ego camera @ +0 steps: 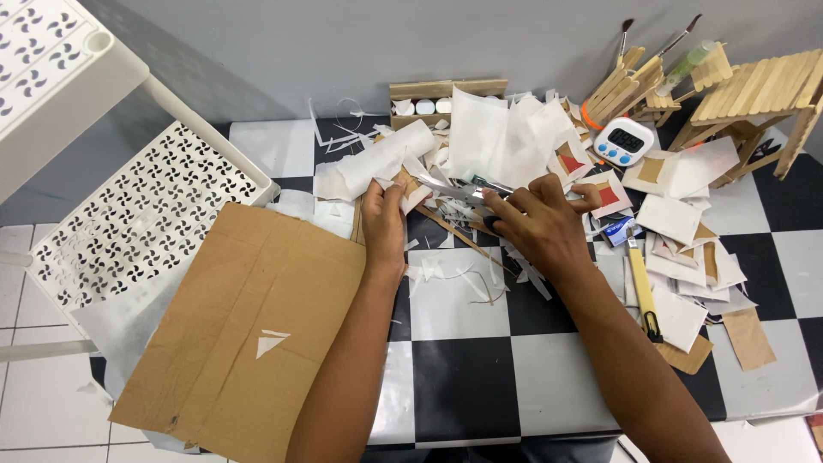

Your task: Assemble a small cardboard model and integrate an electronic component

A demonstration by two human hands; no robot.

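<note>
My right hand [542, 221] grips a pair of scissors [459, 190] whose blades point left toward my left hand. My left hand [383, 221] pinches a small piece of white-and-brown paper [411, 190] at the blade tips. Both hands hover over a black-and-white checkered table [463, 377], above a heap of white paper scraps [446, 266]. A roll of white paper [377, 163] lies just beyond my left hand.
A large sheet of brown cardboard [244, 334] covers the left front. A white perforated rack [137, 214] stands at left. At right lie a yellow-handled utility knife [641, 287], cut paper squares [677, 223], a white digital timer [624, 141] and ice-cream-stick models [754, 90].
</note>
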